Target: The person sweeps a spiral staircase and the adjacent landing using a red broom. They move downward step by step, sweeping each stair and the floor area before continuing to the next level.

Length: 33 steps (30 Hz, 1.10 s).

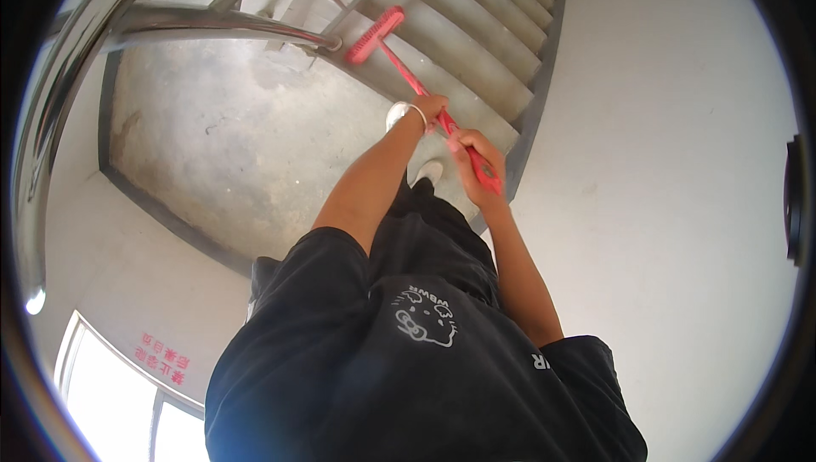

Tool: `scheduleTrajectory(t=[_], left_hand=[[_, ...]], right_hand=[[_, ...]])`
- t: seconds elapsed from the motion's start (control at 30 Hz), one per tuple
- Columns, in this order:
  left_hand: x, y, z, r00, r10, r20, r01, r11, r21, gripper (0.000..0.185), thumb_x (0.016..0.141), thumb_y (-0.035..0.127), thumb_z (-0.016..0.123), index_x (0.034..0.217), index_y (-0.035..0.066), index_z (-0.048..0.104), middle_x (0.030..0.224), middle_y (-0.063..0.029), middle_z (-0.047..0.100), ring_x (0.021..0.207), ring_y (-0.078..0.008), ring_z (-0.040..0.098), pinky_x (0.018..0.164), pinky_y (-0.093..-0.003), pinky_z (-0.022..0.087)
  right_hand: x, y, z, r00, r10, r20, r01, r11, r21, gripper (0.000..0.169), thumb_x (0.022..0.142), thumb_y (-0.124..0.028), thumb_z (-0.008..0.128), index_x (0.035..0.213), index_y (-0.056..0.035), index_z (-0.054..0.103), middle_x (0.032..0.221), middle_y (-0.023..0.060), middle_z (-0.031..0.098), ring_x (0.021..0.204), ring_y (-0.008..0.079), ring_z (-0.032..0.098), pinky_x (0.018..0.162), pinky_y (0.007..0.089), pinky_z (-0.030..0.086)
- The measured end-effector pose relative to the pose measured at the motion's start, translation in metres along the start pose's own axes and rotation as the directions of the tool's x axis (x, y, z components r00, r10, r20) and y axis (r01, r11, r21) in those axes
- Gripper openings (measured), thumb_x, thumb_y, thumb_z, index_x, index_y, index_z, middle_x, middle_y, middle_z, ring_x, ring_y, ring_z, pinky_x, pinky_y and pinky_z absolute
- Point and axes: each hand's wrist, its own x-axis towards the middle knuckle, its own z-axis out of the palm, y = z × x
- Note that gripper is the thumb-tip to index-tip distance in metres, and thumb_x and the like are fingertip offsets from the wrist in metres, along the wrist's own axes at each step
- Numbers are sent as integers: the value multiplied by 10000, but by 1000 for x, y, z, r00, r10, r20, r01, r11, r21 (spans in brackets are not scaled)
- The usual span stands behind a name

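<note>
Both my hands are on the handle of a red long-handled broom (405, 70). My left hand (432, 109), with a white band at its wrist, grips the handle partway along. Nearer the hanging-hole end, my right hand (479, 162) is closed around it. The broom's bristled head (376, 35) points away from me, over the concrete stairs (459, 35) beside the foot of the railing. Whether the bristles touch a step I cannot tell.
A metal railing (255, 23) runs along the left and far side. My white shoes (428, 172) stand by the edge of the concrete landing (210, 130). A pale wall (650, 143) rises on the right. A window (108, 392) and red wall writing (162, 358) are at lower left.
</note>
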Motion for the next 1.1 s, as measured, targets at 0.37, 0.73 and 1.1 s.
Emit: scheduleTrajectory(t=[0.37,0.73,1.1], left_hand=[[-37,-16,83,934,-100,343,194,948,-253,228,624,140,561,492,130,375,448,20,322,334,-88,220,344,-232,137],[12,10,-18,966,-155,209,123,980,158,157,652,180,555,552,129,447,455,5,409,351,-114,398,306,-244,303],[-42,-40,128,930,-120,348,189,966,-173,210,656,124,541,514,149,388,444,30,326,339,-83,269,325,-219,194]], right_hand=[[-2,-78,-59,987,146,-65,-154,980,-125,72,789,-4,531,728,10,496,761,57,534,679,124,472,650,226,388],[-7,-16,-27,998,35,50,-39,995,87,65,797,17,510,758,-2,461,769,74,515,705,161,495,667,241,397],[-42,-48,-116,967,230,-110,-226,973,50,79,781,-7,559,768,-13,481,781,47,526,690,114,469,656,222,386]])
